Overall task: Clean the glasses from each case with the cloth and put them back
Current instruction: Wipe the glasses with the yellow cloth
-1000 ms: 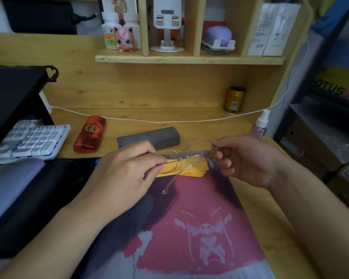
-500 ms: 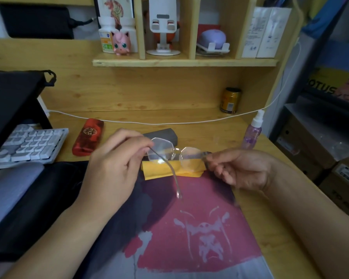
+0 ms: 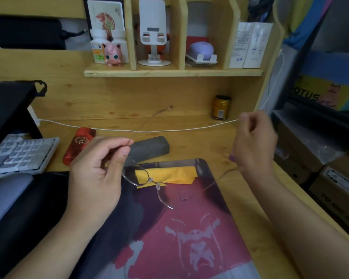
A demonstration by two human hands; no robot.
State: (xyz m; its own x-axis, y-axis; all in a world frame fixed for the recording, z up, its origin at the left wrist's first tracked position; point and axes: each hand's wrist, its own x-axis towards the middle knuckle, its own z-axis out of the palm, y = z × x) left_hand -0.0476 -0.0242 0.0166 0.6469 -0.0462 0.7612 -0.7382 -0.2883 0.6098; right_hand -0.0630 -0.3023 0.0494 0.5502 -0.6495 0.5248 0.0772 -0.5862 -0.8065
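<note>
Both hands have drawn apart since a moment earlier, and the glasses (image 3: 147,179), then held level between them, now hang open from the left hand (image 3: 97,168) alone. A wooden counter (image 3: 189,137) fills the view, its back board carrying a shelf (image 3: 169,73) with a pink figurine (image 3: 112,54), a white phone stand (image 3: 154,37) and white boxes (image 3: 248,45). On the counter lie a printed mat (image 3: 179,228), a folded yellow cloth (image 3: 169,175), a grey case (image 3: 149,147), a red case (image 3: 79,144), a keyboard (image 3: 18,154), a yellow can (image 3: 221,107) and a white cable (image 3: 169,130). Cardboard boxes (image 3: 330,178) stand to the right.

The glasses hang above the mat, just in front of the cloth, their front running from upper left to lower right. One thin arm points up and away toward the back board; the other reaches right toward the right wrist.

The left hand's thumb and forefinger pinch the upward arm near its hinge, the other fingers (image 3: 109,158) curled loosely below. The right hand (image 3: 254,141) is raised well apart, blurred, its fingers curled inward; whether it holds the second arm cannot be told.
</note>
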